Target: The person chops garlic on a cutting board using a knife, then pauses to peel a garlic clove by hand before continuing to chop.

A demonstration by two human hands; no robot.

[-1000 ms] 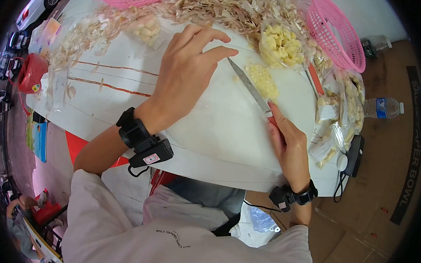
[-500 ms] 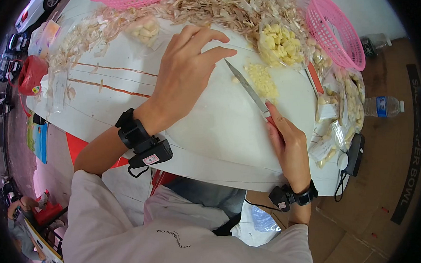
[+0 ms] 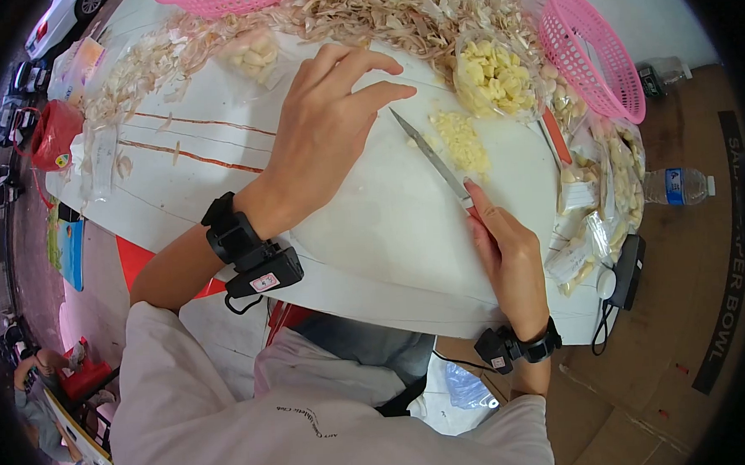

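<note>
My right hand [image 3: 512,250] is wrapped round the handle of a small knife [image 3: 430,155], its blade pointing up and left over the white tabletop [image 3: 389,223]. Just beyond the blade lies a small heap of chopped garlic [image 3: 462,140]. My left hand [image 3: 324,121] hovers left of the knife tip, thumb and index finger apart with nothing visible between them. Its other fingers are partly hidden behind the hand. Above the chopped heap sits a clear bag of peeled garlic cloves [image 3: 495,76]. Another bag of pale cloves [image 3: 254,55] lies behind my left hand.
Dry garlic skins [image 3: 395,12] are piled along the far side. A pink basket [image 3: 554,33] stands at the right, near a red-handled tool [image 3: 556,139] and bagged garlic [image 3: 610,186]. Bottles, including a water bottle [image 3: 678,187], lie beyond the right edge. A red bag [image 3: 54,135] is at left.
The knife blade has shifted very slightly left, its tip a little lower. My left hand stays almost in the same place, with its fingers still apart.
</note>
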